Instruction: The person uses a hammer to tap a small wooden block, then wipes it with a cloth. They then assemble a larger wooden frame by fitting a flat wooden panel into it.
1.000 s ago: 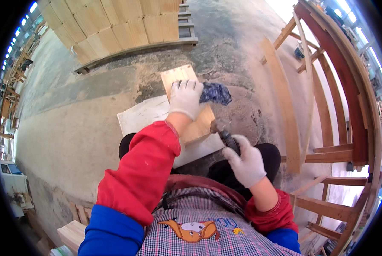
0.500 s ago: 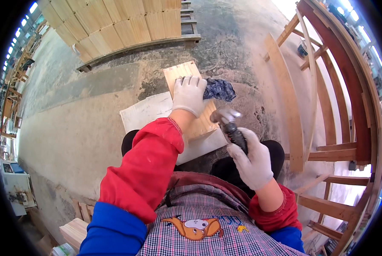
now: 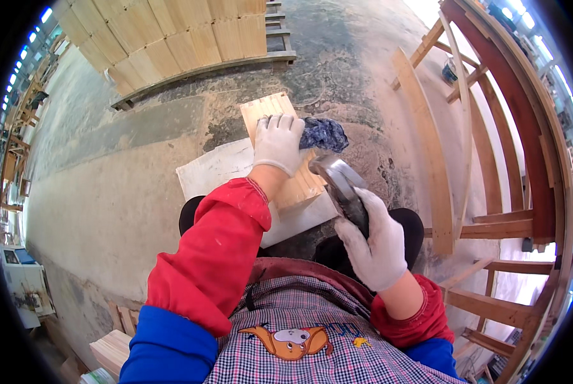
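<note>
Stacks of pale timber boards point(image 3: 171, 38) and curved wooden frames point(image 3: 491, 128) ring us; on the white slab point(image 3: 216, 168) our left hand point(image 3: 277, 142) lies flat on the slatted wood panel point(image 3: 296, 185), beside a blue cloth point(image 3: 323, 133), while our right hand point(image 3: 376, 240) grasps the hammer point(image 3: 341, 182).

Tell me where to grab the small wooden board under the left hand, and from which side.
Grip the wooden board by its far left corner, coming from the left. That end lies bare; the left hand covers its middle and the hammer is at its right.
</note>
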### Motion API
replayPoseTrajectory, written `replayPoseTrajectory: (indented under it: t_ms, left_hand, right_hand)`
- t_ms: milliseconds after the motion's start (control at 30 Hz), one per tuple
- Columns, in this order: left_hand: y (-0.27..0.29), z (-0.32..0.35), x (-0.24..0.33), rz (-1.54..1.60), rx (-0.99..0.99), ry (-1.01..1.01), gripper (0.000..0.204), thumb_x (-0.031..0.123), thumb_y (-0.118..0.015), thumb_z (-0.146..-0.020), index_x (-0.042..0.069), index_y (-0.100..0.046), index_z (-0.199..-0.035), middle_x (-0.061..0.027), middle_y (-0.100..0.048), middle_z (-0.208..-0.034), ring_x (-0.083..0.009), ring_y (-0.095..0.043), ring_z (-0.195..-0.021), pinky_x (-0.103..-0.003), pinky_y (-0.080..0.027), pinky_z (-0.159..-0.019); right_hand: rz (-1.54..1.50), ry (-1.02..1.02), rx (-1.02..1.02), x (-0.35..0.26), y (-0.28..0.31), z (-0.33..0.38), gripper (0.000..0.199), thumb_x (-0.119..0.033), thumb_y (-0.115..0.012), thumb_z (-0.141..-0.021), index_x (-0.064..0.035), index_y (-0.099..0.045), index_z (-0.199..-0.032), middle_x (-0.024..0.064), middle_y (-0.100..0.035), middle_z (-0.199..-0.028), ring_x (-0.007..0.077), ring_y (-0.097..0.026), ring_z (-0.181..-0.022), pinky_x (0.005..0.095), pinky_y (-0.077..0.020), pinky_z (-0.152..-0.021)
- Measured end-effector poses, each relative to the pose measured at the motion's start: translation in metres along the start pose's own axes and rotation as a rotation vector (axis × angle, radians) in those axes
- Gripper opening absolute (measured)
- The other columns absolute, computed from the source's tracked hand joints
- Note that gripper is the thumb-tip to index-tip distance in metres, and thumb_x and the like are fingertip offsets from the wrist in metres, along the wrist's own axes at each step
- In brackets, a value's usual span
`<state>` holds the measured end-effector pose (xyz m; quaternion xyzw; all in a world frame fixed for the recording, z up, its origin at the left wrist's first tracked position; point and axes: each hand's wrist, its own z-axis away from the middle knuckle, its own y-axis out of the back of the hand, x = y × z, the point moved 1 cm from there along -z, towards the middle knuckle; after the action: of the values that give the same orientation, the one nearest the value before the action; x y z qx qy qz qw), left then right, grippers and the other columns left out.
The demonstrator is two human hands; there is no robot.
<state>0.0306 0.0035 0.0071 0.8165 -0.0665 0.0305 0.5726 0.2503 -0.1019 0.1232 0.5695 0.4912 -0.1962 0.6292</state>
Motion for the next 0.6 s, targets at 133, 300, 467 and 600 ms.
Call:
replayPoseTrajectory:
  t_ms: [133,300,467,600]
  left_hand:
    - [0.002,-0.004,0.003,0.028,0.021,-0.005,0.051,0.032,-0.078,-0.073,0.012,-0.06,-0.116,-0.0098,-0.061,-0.115,-0.0291,-0.055,-0.118,-0.046,-0.036,-0.106]
    - [-0.002,0.005,-0.001,0.013,-0.014,0.018,0.051,0.033,-0.078,-0.073,0.012,-0.06,-0.116,-0.0095,-0.061,-0.115,-0.0286,-0.055,-0.118,-0.046,-0.037,-0.106]
    - [0.002,-0.002,0.003,0.019,0.017,-0.004,0.051,0.033,-0.079,-0.072,0.012,-0.06,-0.115,-0.0097,-0.061,-0.115,-0.0287,-0.055,-0.118,-0.047,-0.037,-0.105]
    - [0.003,0.0,0.007,0.034,0.002,-0.008,0.051,0.032,-0.079,-0.072,0.012,-0.06,-0.115,-0.0096,-0.061,-0.115,-0.0288,-0.055,-0.118,-0.046,-0.038,-0.104]
  right_hand:
    - [0.316,-0.146,-0.189,0.035,-0.022,0.004,0.037,-0.029,-0.063,-0.092,-0.0051,-0.056,-0.119,0.0246,-0.067,-0.09,0.0428,-0.067,-0.083,0.0478,-0.0534,-0.071]
    - [0.203,-0.142,-0.212,0.022,-0.004,-0.007,0.04,-0.026,-0.066,-0.091,-0.0037,-0.055,-0.122,0.0241,-0.068,-0.091,0.0415,-0.068,-0.084,0.0453,-0.0542,-0.071]
    - [-0.025,-0.013,-0.012,0.012,-0.005,0.01,0.045,-0.019,-0.069,-0.089,0.0012,-0.053,-0.126,0.0251,-0.067,-0.102,0.0421,-0.068,-0.09,0.0426,-0.0556,-0.076]
    - [0.289,-0.203,-0.257,0.041,-0.019,0.004,0.037,-0.027,-0.065,-0.092,-0.0025,-0.056,-0.119,0.0246,-0.067,-0.092,0.0428,-0.067,-0.085,0.0453,-0.0536,-0.07]
